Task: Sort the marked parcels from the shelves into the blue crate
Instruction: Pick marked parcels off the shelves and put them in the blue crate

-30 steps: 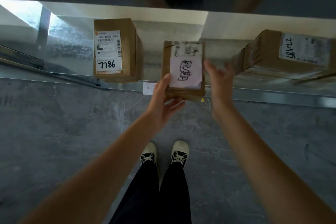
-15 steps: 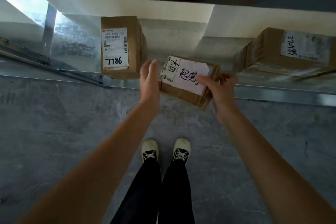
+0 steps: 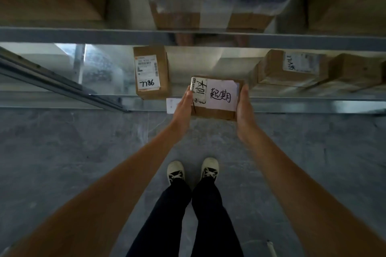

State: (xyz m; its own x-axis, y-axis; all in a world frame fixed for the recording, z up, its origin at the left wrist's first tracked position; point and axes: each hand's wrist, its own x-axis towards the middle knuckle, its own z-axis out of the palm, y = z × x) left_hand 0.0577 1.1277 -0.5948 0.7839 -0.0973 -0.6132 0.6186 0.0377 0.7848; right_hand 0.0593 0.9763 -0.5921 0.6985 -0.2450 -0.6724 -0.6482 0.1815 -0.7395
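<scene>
Held parcel reads "超期"; shelf box label reads "7786", seen upside down

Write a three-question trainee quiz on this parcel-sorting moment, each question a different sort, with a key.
1. True or false: the parcel with the handwritten white note lies flat on the lower shelf.
2. Multiple choice: the left hand and right hand hold that parcel how? A) one on each side B) both underneath C) left alone
3. Fill in: the number handwritten on the box standing left of the held parcel reads ____.

Key: 1 false, it is held in front of the shelf edge; 2 A; 3 7786.
</scene>
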